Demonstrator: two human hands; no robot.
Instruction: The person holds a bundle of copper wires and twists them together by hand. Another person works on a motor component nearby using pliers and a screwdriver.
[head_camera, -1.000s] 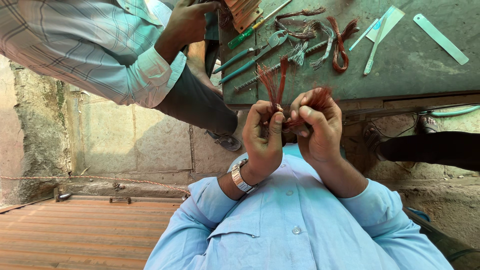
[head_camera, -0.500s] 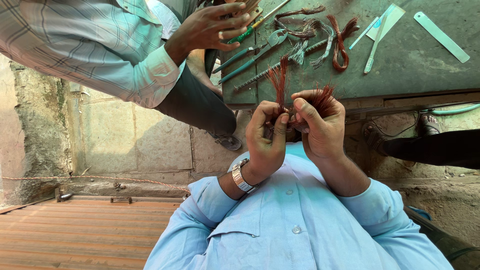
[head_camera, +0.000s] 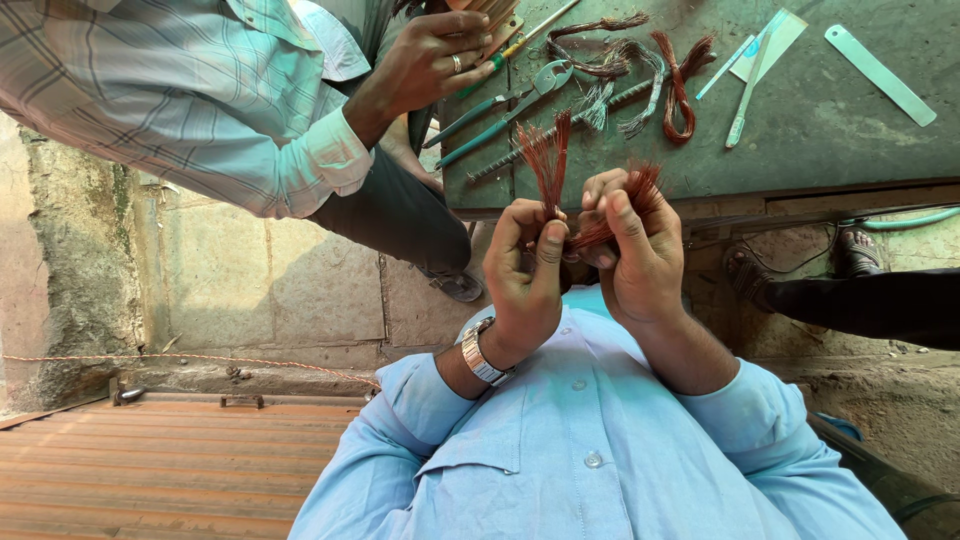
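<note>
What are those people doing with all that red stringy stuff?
The person in the blue shirt is holding a bundle of thin copper-coloured wires, pinching it with the left hand and the right hand. A second person's hand reaches over the green workbench, where pliers and more wire bundles lie.

Two wire bundles (head_camera: 590, 195), one pliers (head_camera: 505, 108)
</note>
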